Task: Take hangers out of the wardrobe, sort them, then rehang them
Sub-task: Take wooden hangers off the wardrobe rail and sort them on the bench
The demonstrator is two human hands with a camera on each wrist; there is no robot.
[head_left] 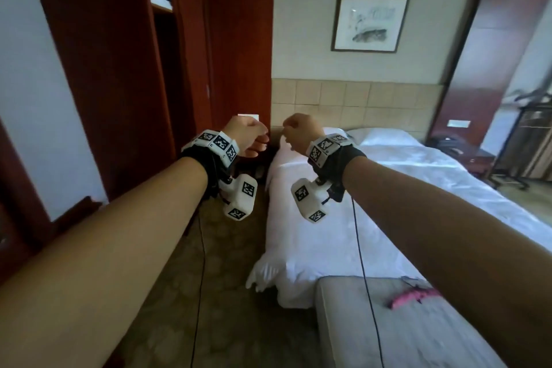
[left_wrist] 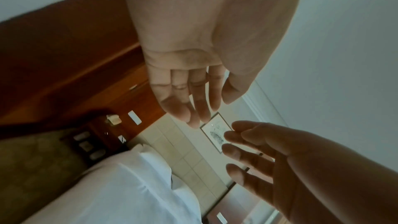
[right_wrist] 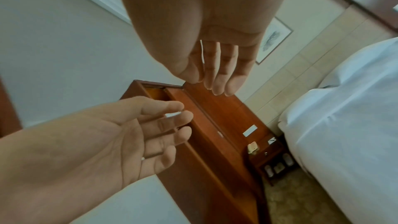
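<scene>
Both hands, left hand (head_left: 245,132) and right hand (head_left: 300,132), empty with fingers relaxed, hover beside wardrobe (head_left: 143,69); reach inside for hangers, none visible yet.

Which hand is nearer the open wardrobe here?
Left. The left hand hangs in front of the wardrobe, empty, fingers relaxed. The right hand is further right, over the bed's edge, also empty.

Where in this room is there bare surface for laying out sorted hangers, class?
The white bed is bare from the pillows to its foot. The grey bench is free left of the pink item. The nightstand by the wardrobe is crowded.
</scene>
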